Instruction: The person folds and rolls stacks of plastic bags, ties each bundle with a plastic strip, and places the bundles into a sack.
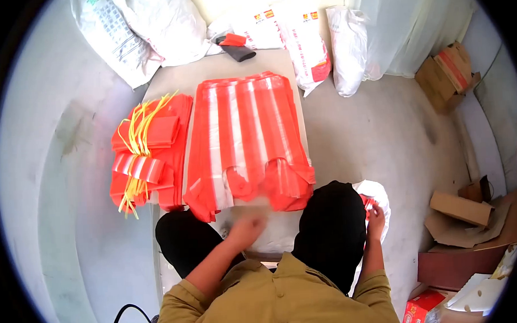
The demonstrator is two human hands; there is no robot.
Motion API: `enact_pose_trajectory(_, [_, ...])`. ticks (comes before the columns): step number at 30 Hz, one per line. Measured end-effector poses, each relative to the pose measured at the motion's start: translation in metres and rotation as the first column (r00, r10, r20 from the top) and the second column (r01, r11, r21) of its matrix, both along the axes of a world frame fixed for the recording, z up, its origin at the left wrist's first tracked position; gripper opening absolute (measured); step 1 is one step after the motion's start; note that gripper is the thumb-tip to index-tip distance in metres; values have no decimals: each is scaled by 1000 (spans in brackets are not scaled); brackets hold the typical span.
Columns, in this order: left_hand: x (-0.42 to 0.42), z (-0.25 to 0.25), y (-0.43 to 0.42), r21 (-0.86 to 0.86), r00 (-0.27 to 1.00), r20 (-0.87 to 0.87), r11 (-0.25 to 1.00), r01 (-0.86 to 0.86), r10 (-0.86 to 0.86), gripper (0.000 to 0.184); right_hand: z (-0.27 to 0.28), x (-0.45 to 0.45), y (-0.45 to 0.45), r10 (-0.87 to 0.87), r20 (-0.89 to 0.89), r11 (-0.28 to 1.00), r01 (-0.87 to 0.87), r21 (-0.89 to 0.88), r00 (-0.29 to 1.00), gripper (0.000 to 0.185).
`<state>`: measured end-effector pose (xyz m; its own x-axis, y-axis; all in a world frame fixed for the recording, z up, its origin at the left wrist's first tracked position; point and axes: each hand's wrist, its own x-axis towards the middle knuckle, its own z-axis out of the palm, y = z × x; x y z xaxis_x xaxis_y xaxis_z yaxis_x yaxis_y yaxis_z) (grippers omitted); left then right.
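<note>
Sitting at a low table (173, 79), wearing a mustard shirt (275, 303) and black trousers (334, 233). Facing a flat stack of red bags with white stripes (247, 128), lying mid-table, cut-out ends pointing toward the lap and hanging slightly over the near edge.

Showing the left hand (248, 227) just below those cut-out ends, between the knees, motion-blurred. Seeing fingers partly curled; not telling from the blur whether gripping a bag edge, touching it or only hovering near.

Dropping the right hand (376, 219) down outside the right knee, at the mouth of a white bag (376, 188). Bending fingers against a red piece (366, 205) showing there; not making out whether pinching or merely touching it.

Seeing folded red bundles (162, 130) just left of the stack, with loose yellow strips (137, 134) lying across. Spotting a dark-and-red item (240, 52) at the far table edge, near white sacks (177, 30) lining the back. Noting cardboard boxes (446, 78) at far right, flattened and opened cardboard (462, 208) nearer on the same side, plus a red carton (421, 308) at bottom right. Catching a black cable (124, 308) curving at bottom left.
</note>
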<state>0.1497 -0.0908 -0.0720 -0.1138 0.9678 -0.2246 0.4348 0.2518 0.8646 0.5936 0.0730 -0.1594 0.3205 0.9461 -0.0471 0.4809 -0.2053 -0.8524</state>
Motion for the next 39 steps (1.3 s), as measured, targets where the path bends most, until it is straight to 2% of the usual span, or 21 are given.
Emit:
enact_pose_trajectory(1, [-9, 7, 3, 119, 999, -44, 993, -26, 31, 15, 24, -12, 11, 11, -107, 999, -7, 36, 994, 32])
enact_pose_trajectory(4, [-28, 25, 7, 101, 986, -6, 981, -166, 168, 16, 108, -68, 25, 127, -365, 990, -94, 106, 922, 32])
enact_pose_trajectory(5, [-32, 23, 8, 100, 982, -21, 978, -186, 189, 16, 129, -87, 26, 205, -344, 977, -171, 126, 916, 28])
enact_pose_trajectory(6, [-37, 19, 6, 113, 985, -30, 980, -165, 169, 16, 132, -102, 30, 344, -317, 934, -289, 209, 884, 24])
enact_pose_trajectory(8, [-43, 10, 4, 134, 991, -51, 984, -120, 128, 16, 160, -145, 26, 553, -20, 815, -535, 221, 833, 23])
enact_pose_trajectory(9, [-43, 12, 3, 130, 993, -73, 988, -84, 94, 16, 161, -167, 26, 633, -50, 762, -611, 214, 773, 25])
enact_pose_trajectory(11, [-44, 17, -1, 116, 993, -113, 993, -12, 25, 17, 176, -209, 25, 727, 262, 632, -768, 109, 635, 33])
enact_pose_trajectory(12, [-45, 16, -2, 130, 994, -111, 991, 17, -2, 17, 173, -226, 30, 746, 318, 581, -805, 120, 585, 35])
enact_pose_trajectory(14, [-46, 13, -4, 158, 993, -107, 985, 72, -55, 18, 167, -250, 42, 769, 426, 470, -874, 128, 476, 38])
enact_pose_trajectory(17, [-49, 28, -8, 163, 990, -126, 982, 90, -70, 18, 156, -268, 50, 732, 571, 443, -896, 14, 371, 38])
enact_pose_trajectory(20, [-51, 28, -11, 242, 999, -47, 970, 33, -22, 18, 166, -266, 42, 765, 510, 484, -873, -55, 392, 37])
enact_pose_trajectory(23, [-56, 22, -13, 226, 1000, 4, 974, 13, -14, 18, 177, -262, 35, 726, 564, 503, -863, -44, 394, 34])
enact_pose_trajectory(26, [-64, 24, -11, 227, 998, -37, 972, 65, -58, 17, 216, -268, 14, 855, 462, 437, -804, -403, 234, 30])
enact_pose_trajectory(29, [-69, 37, 0, 278, 998, -29, 958, 68, -62, 17, 219, -267, 9, 858, 473, 338, -913, -227, 200, 28])
enact_pose_trajectory(32, [-82, 48, 23, 251, 992, -101, 963, 96, -72, 19, 212, -292, 30, 847, 506, 302, -932, -203, 164, 31])
enact_pose_trajectory(35, [-93, 76, 52, 208, 961, -255, 964, 163, -107, 20, 188, -322, 47, 787, 616, 127, -987, -104, 36, 34])
enact_pose_trajectory(38, [-112, 85, 76, 209, 870, -472, 941, 267, -142, 21, 168, -348, 52, 696, 717, -5, -999, -40, -32, 38])
enact_pose_trajectory(39, [-117, 85, 81, 187, 859, -488, 943, 274, -153, 22, 165, -353, 53, 723, 690, -1, -998, -57, -40, 38])
